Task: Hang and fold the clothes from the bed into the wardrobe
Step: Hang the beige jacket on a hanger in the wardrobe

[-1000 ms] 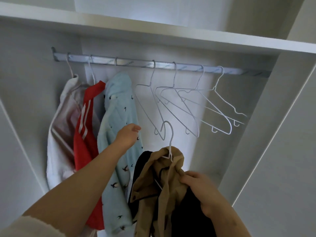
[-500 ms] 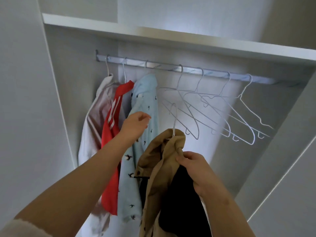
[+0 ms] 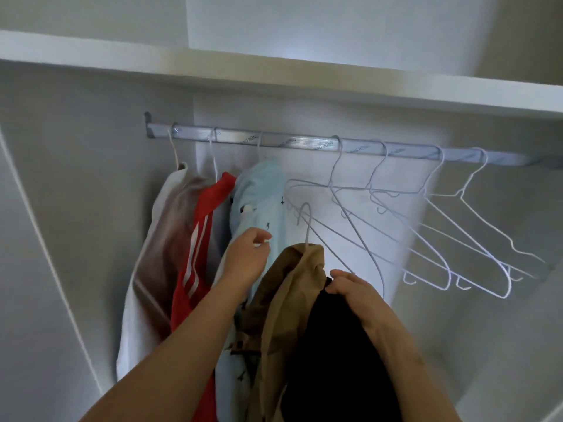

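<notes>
Three garments hang at the left end of the silver metal rail: a beige-and-white garment, a red garment with white stripes and a light-blue shirt with small dark bird prints. Four empty white wire hangers hang on the rail to the right, tilted and overlapping. A white shelf runs above the rail. The right hand pinches the tan garment near its top, fingers curled on the cloth; black fabric hangs below the hand. The tan garment sits on a white wire hanger whose hook stands upright below the rail, clear of it, between the light-blue shirt and the empty hangers. The left hand lies against the light-blue shirt, fingers loosely bent, holding nothing.
</notes>
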`<state>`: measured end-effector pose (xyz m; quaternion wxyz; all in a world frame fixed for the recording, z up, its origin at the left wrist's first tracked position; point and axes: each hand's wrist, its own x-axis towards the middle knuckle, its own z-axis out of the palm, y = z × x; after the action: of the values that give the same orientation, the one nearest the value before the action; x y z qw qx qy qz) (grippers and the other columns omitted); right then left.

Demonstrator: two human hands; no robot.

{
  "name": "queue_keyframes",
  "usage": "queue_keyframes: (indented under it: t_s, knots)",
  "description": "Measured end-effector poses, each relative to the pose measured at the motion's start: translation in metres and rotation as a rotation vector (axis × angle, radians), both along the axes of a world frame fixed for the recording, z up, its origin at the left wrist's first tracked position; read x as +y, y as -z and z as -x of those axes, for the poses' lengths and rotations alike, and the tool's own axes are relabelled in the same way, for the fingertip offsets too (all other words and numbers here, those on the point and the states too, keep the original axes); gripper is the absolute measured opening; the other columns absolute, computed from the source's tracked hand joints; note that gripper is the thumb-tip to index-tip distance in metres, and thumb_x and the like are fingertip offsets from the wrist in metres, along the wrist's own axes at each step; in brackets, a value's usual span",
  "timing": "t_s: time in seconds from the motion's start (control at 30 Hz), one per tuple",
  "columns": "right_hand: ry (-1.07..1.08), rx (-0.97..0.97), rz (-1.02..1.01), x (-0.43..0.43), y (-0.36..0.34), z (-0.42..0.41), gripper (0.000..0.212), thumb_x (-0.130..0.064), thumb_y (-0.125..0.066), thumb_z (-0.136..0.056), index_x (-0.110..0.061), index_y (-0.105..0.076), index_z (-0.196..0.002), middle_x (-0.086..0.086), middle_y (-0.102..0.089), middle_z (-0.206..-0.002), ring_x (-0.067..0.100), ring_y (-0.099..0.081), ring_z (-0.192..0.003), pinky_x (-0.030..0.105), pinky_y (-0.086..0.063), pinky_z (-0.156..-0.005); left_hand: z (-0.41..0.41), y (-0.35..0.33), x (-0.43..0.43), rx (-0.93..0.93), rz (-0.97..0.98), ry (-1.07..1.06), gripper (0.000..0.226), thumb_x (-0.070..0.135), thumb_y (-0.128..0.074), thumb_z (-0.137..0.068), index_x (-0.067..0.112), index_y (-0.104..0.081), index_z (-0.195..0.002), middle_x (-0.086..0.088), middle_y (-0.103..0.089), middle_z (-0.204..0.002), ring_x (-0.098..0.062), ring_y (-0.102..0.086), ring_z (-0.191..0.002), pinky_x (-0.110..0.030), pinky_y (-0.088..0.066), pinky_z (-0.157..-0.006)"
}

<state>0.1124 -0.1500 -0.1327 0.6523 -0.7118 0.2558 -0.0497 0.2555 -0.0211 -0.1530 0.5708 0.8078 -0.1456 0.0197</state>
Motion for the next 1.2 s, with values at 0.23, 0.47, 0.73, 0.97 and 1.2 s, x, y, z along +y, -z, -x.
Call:
queue_keyframes:
  t_s: [0.23, 0.47, 0.73, 0.97, 1.2]
  knots:
    - [0.023, -0.118, -0.077, -0.009, -0.014, -0.041, 0.037, -0.006, -0.063, -0.084, -0.034, -0.054, -0.106, 0.003, -0.063, -0.103, 0.023, -0.062, -0.091, 0.022, -0.049, -0.064, -0.049, -0.002, -0.026, 0.072, 0.035, 0.102, 0.021, 0.013, -0.052, -0.091, 0.032, -0.056, -0.084, 0.007, -0.062, -0.092, -0.014, -0.060, -0.091, -0.030, -0.049, -0.081]
    - [0.036, -0.396, -0.064, -0.021, -0.035, -0.060, 0.036, 0.004, -0.060, -0.082, -0.032, -0.062, -0.087, -0.006, -0.066, -0.089, 0.015, -0.062, -0.082, 0.013, -0.047, -0.056, -0.062, -0.019, -0.033, 0.063, 0.127, 0.083, 0.020, 0.013, -0.051, -0.093, 0.029, -0.057, -0.084, 0.004, -0.062, -0.093, -0.016, -0.060, -0.092, -0.035, -0.050, -0.085]
    - [0.049, -0.823, -0.006, -0.036, -0.068, -0.086, 0.044, 0.022, -0.052, -0.076, -0.016, -0.046, -0.055, -0.009, -0.048, -0.048, 0.006, -0.043, -0.046, 0.016, -0.039, -0.048, -0.058, -0.041, -0.030, -0.002, 0.226, 0.064, 0.017, 0.010, -0.051, -0.093, 0.023, -0.059, -0.084, 0.007, -0.061, -0.083, -0.010, -0.058, -0.076, -0.019, -0.049, -0.068]
    - [-0.053, -0.722, 0.293, -0.040, -0.059, -0.121, 0.036, 0.019, -0.054, -0.076, -0.013, -0.048, -0.061, -0.008, -0.054, -0.058, -0.004, -0.051, -0.051, 0.009, -0.043, -0.052, -0.053, -0.038, -0.022, -0.044, 0.227, 0.025, 0.023, 0.007, -0.053, -0.090, 0.026, -0.061, -0.079, 0.002, -0.064, -0.083, -0.016, -0.060, -0.079, -0.034, -0.050, -0.078]
    - [0.049, -0.581, 0.483, -0.044, -0.008, -0.129, 0.027, 0.005, -0.057, -0.081, -0.022, -0.054, -0.083, -0.004, -0.056, -0.100, 0.016, -0.055, -0.097, 0.020, -0.044, -0.082, -0.056, -0.023, -0.009, -0.483, -0.027, -0.277, 0.015, 0.013, -0.059, -0.086, 0.024, -0.064, -0.096, 0.003, -0.064, -0.097, -0.006, -0.056, -0.092, -0.018, -0.043, -0.081]
